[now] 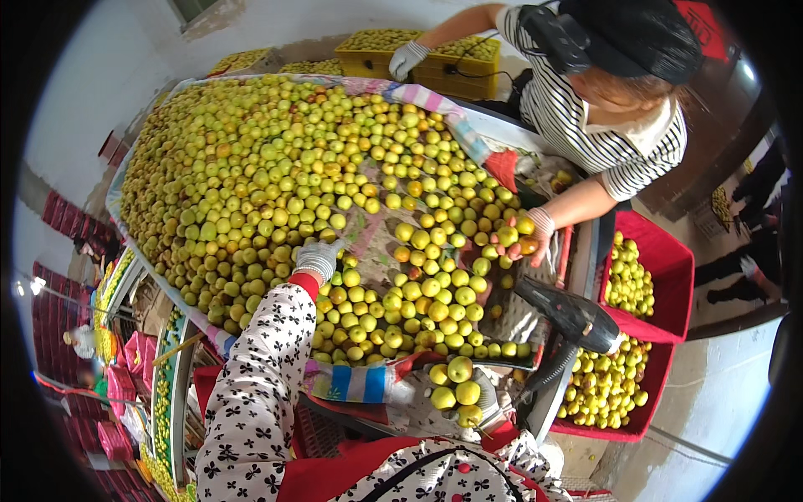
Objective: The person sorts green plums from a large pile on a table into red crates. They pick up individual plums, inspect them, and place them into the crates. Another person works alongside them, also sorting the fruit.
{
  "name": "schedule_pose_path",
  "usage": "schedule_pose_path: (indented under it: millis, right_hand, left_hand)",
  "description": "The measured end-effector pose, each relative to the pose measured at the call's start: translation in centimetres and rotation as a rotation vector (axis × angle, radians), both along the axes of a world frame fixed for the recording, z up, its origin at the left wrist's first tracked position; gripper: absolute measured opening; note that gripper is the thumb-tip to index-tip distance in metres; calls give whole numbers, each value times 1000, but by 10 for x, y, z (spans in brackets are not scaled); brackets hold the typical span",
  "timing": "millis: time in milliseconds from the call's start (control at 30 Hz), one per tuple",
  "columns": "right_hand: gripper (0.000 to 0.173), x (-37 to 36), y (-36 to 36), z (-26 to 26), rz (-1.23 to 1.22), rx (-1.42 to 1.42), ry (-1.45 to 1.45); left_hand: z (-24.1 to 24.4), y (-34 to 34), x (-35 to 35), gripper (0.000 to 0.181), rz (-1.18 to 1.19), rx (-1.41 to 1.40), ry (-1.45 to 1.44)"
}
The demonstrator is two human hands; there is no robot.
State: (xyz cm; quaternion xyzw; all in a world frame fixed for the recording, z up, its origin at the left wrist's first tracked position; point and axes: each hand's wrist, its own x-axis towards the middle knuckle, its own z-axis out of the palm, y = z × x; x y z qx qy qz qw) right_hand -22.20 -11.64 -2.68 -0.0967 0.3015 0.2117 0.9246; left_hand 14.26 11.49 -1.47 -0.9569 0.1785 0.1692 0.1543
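A wide heap of round yellow-green fruits [251,169], which look like fresh jujubes, some with brown-red patches, fills the cloth-lined table before me. My left hand [319,260], in a pale knitted glove, reaches palm down into the middle of the heap. Its fingertips touch fruit beside a bare patch of lining [376,245]; whether they grip any is hidden. Close to my body, my right hand [492,398], gloved too, holds several jujubes [461,392] in a cluster. Those fruits partly cover its fingers.
Across the table, a co-worker's hand [530,235] holds several fruits; their other gloved hand [408,59] is near a yellow crate [433,75]. A black device [564,314] on a ribbed neck overhangs the right edge. Red bins [680,295] of fruit stand beyond. Conveyors [164,383] run at left.
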Motion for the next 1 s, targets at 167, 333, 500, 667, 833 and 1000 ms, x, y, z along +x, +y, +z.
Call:
schedule_pose_path:
  millis: [167, 333, 500, 667, 833, 1000]
  right_hand:
    - [50, -9, 2, 3, -75, 53, -66]
    - [49, -11, 6, 5, -99, 46, -91]
    - [49, 12, 23, 23, 26, 44, -138]
    - [45, 53, 103, 63, 436, 159, -131]
    - [13, 76, 236, 70, 823, 662, -223]
    - [46, 19, 367, -5, 1188, 181, -305]
  left_hand:
    - [7, -29, -18, 49, 40, -27, 174]
    - [-2, -14, -99, 52, -8, -988, 248]
    - [49, 31, -247, 45, 1122, -2293, 961]
    - [32, 123, -339, 38, 1479, -2840, 649]
    - [19, 209, -427, 36, 1656, -2665, -351]
    - [-17, 248, -503, 57, 1606, -2306, -555]
